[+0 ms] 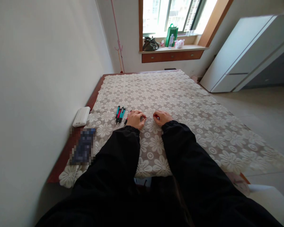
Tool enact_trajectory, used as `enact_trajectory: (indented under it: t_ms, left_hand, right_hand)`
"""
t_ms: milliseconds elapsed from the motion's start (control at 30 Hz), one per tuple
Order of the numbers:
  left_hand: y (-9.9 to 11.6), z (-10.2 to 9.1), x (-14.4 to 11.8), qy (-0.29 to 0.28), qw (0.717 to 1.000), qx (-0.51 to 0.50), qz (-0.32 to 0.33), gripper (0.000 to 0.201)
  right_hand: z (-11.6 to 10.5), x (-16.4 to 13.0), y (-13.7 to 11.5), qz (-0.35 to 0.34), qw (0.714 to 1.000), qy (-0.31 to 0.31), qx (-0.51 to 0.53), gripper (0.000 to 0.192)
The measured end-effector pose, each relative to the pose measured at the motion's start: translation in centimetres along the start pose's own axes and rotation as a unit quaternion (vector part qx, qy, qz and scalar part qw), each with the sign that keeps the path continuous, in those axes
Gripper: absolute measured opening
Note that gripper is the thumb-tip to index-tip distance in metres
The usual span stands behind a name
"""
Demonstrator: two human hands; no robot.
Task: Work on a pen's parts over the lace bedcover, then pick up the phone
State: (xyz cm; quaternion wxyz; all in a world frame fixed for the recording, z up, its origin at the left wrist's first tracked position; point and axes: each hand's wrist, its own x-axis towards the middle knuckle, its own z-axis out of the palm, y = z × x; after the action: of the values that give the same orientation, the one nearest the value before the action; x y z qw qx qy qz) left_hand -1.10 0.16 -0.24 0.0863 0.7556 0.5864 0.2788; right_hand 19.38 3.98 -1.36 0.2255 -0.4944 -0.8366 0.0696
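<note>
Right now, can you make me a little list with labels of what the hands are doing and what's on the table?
left hand: left hand closed around a red pen part
right hand: right hand pinching a small red piece
between hands: a thin rod, likely a refill
beside left hand: pens, teal and red, lying together
table cover: lace cloth with flowers
by the wall: white box
windowsill: green bag

Thin pen refill point(149, 118) held level between a red pen's halves.
</note>
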Motion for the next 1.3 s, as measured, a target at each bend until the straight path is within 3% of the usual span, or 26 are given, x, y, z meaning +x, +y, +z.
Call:
enact_trajectory:
  t_ms: [200,933,1300]
  left_hand:
    - [-0.2,-0.1,0.0,0.004,1.000,-0.010,-0.020,0.013]
    - [0.4,0.3,-0.2,0.013,0.999,-0.022,0.023,0.012]
    - [0.6,-0.2,-0.3,0.019,1.000,0.004,-0.025,0.010]
  right_hand:
    - [0.3,0.1,1.1,0.002,1.000,0.027,0.011,0.015]
    - [0.7,0.0,-0.1,-0.064,0.997,-0.010,0.042,0.020]
    - [0.1,-0.1,0.3,0.001,0.998,0.057,0.008,0.016]
